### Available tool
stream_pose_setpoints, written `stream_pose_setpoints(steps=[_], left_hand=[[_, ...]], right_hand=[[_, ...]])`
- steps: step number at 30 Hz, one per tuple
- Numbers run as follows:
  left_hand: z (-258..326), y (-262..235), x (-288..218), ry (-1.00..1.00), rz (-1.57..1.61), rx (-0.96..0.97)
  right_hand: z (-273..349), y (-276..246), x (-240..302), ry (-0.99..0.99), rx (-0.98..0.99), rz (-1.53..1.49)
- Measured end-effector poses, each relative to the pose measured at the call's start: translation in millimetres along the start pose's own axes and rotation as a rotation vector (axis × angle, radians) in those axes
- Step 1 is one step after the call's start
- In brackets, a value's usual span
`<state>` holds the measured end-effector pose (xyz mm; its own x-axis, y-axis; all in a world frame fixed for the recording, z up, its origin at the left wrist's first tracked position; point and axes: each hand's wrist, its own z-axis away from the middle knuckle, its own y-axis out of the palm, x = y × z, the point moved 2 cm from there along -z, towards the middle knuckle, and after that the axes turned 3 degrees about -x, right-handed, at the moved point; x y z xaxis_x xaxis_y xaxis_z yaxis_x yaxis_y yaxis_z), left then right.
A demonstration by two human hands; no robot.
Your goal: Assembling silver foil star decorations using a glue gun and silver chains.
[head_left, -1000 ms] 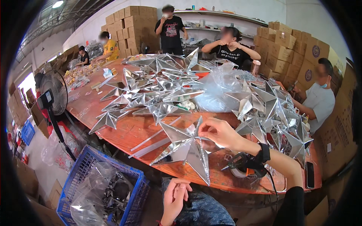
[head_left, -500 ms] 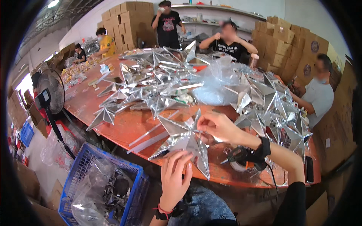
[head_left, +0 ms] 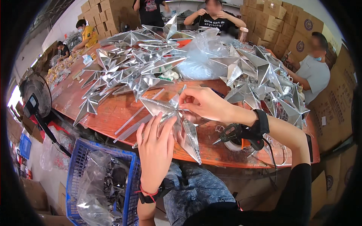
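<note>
A silver foil star [head_left: 188, 132] lies on the red table's near edge, in front of me. My left hand [head_left: 155, 145] rests its outstretched fingers on the star's left part and covers one of its points. At the star's middle, my right hand [head_left: 201, 104] has thumb and forefinger pinched together; anything between them is too small to make out. A black glue gun [head_left: 232, 132] sits under my right forearm, its nozzle toward the left, beside a white ring-shaped roll [head_left: 230, 146]. Clear flat strips [head_left: 130, 128] lie left of the star.
Silver stars are heaped on the table [head_left: 109, 124] at left [head_left: 139, 64] and right [head_left: 260, 71], with a clear plastic bag [head_left: 201, 56] between. A blue crate [head_left: 75, 169] and a fan [head_left: 36, 96] stand at left. Several people work around the table; cartons [head_left: 273, 24] are stacked behind.
My left hand has come forward onto the star and its fingers now lie over it. My right hand stays pinched at the star's middle. The whole view has tilted downward.
</note>
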<state>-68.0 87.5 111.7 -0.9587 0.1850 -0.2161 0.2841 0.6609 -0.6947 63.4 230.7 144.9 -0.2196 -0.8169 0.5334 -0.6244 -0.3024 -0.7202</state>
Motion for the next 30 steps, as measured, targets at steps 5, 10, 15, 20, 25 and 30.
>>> stream_pose_setpoints(steps=[5,10,15,20,25,30], left_hand=[[-8.6,-2.0,3.7,0.044,0.077,0.071],[-12.0,0.7,6.6,0.072,0.084,0.085],[-12.6,-0.3,6.7,0.071,0.078,0.087],[-12.3,1.5,8.8,0.084,0.063,0.073],[-13.0,8.2,8.4,0.112,0.02,0.023],[-13.1,8.9,8.5,0.088,0.019,0.025]], right_hand=[[-4.2,2.4,4.0,-0.015,0.002,-0.069],[-4.3,4.1,6.5,0.068,0.007,-0.086],[-3.1,10.8,4.1,0.087,-0.029,-0.059],[-2.5,12.6,4.8,0.093,-0.045,-0.035],[-1.1,13.2,3.4,0.114,-0.035,-0.022],[-1.5,16.3,-0.7,0.087,-0.061,-0.073]])
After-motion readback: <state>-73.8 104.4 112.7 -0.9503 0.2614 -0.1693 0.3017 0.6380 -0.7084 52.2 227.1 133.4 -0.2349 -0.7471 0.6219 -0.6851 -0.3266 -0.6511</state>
